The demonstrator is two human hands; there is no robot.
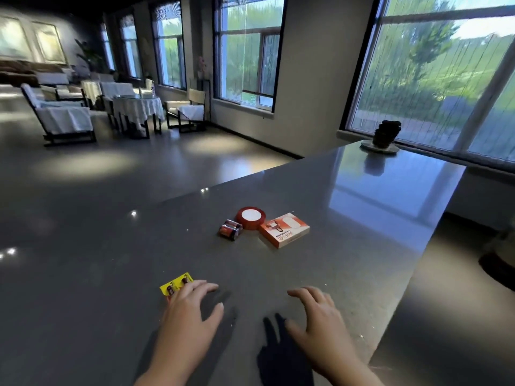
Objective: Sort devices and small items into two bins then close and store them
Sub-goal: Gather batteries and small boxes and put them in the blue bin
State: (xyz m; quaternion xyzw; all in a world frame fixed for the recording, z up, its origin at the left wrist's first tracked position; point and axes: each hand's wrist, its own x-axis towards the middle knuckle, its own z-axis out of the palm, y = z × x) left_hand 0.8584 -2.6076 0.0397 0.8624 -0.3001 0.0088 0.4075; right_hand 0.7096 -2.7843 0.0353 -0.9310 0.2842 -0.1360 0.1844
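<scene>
left hand [186, 307] fingers [178, 295] overlapping yellow battery card [175, 284], right hand [317, 316] apart

Both forearms bare, no sleeves in view, cut off by bottom edge. Left hand [192, 303]: no ring, watch or glove; short plain nails, no polish seen. Right hand [317, 316]: same, bare, no jewellery, wrist w/o band. Both seen from the back, above the grey glossy stone-look countertop [306, 274]. Nothing else of the person shows.
</scene>
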